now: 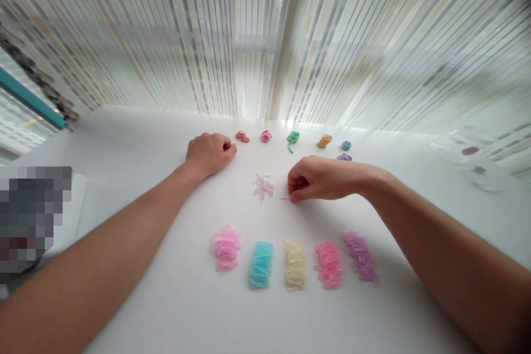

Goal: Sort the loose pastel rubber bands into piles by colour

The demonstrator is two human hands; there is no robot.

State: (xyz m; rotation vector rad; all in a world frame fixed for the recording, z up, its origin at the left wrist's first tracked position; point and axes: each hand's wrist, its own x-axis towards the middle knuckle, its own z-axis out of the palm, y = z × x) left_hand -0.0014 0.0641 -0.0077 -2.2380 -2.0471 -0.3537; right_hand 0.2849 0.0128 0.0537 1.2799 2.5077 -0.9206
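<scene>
My left hand rests on the white table in a loose fist; what is inside it, if anything, is hidden. Just beyond its knuckles lies a small red coil. My right hand is closed in a pinch low over the table, and a thin pink strip sticks out from its fingertips. Left of that strip is a small loose heap of pale pink and white strips. Nearer me lie piles of thin strips: light pink, blue, cream, coral pink and purple.
Along the back sit small rolls: pink, green, yellow, blue and purple. A string curtain hangs behind the table. Clear round items lie at right; a pixelated object is at left.
</scene>
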